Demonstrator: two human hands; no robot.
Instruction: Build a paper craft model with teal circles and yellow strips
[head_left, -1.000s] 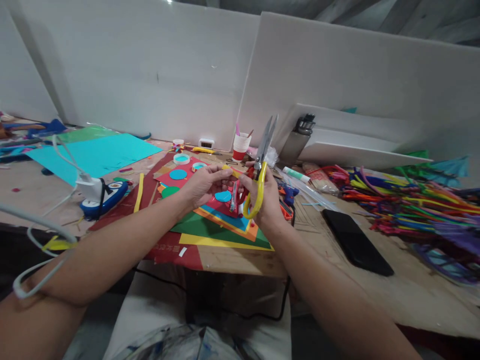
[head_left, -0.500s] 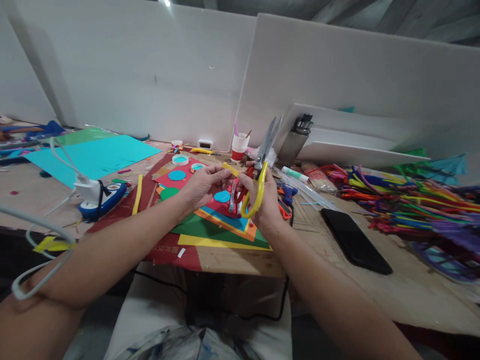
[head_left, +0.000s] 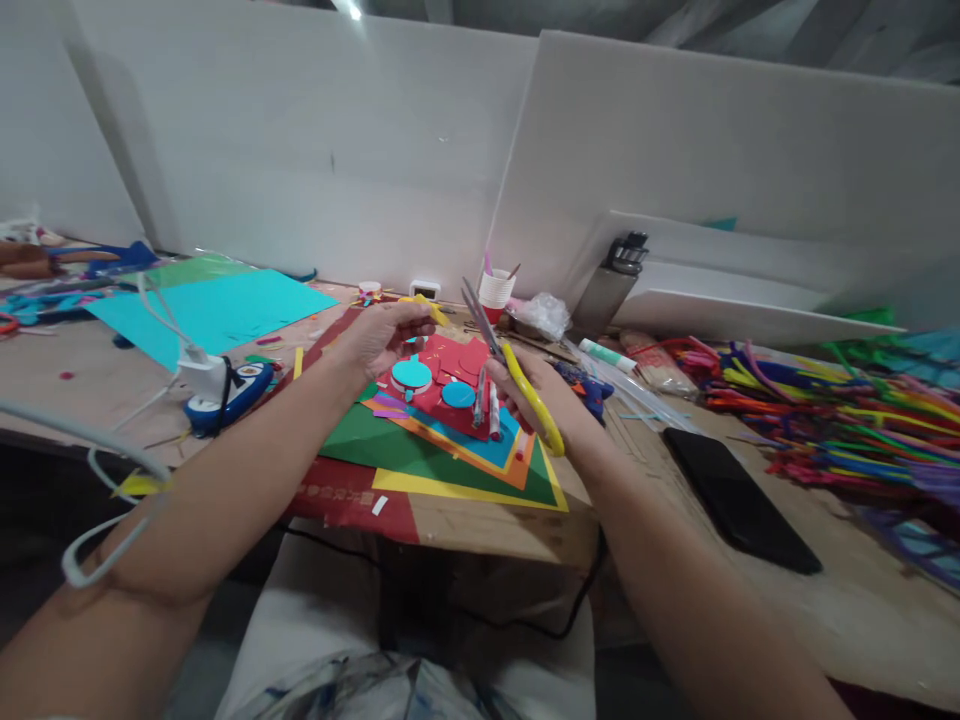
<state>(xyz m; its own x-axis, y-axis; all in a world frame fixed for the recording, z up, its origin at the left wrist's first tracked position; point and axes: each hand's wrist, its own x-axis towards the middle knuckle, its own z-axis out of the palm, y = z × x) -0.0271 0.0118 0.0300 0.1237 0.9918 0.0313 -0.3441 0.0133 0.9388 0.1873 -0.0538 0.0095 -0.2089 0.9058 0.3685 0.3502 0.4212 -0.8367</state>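
My left hand (head_left: 386, 338) pinches a small yellow paper piece (head_left: 435, 312) above the back of the paper stack. The scissors (head_left: 525, 390), with yellow handles, are in my right hand (head_left: 529, 385), their blades pointing up and to the left. Between and below my hands lie red paper pieces (head_left: 465, 360), a blue-topped round cap (head_left: 412, 375) and a blue disc (head_left: 458, 395). Under them are layered blue, orange and green sheets (head_left: 360, 435). Purple scraps (head_left: 390, 402) rest at the left of the stack.
A black phone (head_left: 739, 500) and colourful pipe cleaners (head_left: 847, 400) lie at the right. Paper cups (head_left: 496, 288), a grey bottle (head_left: 604, 290) and a glue stick (head_left: 607, 355) are behind. At the left are a turquoise sheet (head_left: 225, 310) and a blue power strip (head_left: 229, 395) with cables.
My hands have moved apart: the left went up and left with the yellow piece, the right turned the scissors so the blades tilt left. The camera view has shifted slightly.
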